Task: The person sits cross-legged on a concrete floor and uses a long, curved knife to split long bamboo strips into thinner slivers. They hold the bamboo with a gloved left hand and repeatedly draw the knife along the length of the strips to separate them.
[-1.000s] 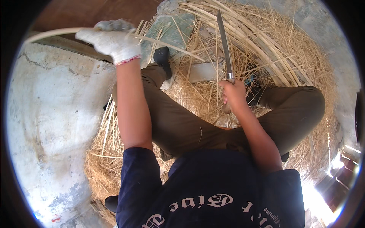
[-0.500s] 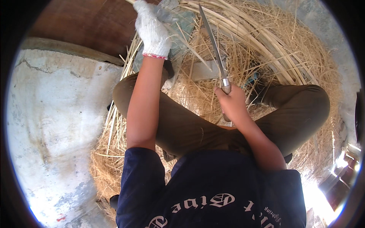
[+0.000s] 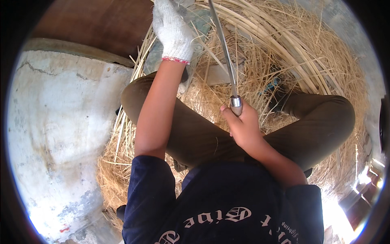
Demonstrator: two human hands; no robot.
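Observation:
My right hand (image 3: 245, 126) is closed round the wooden handle of a long, narrow-bladed knife (image 3: 224, 44) with a shiny metal collar. Its blade points away from me, and the tip runs out of view at the top edge. My left hand (image 3: 175, 34), in a white knitted glove with a red-edged cuff, is far out at the upper left. Its fingers look curled round a thin pale strip (image 3: 211, 53), though the top edge cuts them off in part. That strip slants from beside the glove toward the knife blade.
Long split strips (image 3: 276, 36) curve along the upper right. Straw-like shavings (image 3: 341, 61) are heaped round my bent legs (image 3: 321, 118). A pale block (image 3: 218, 75) lies between my feet. A stained wall (image 3: 69, 122) and a brown panel (image 3: 97, 24) stand at the left.
My gloved left hand has shifted slightly right. My right hand has drawn the knife a little nearer to me and left, with the blade more upright and its tip now out of view.

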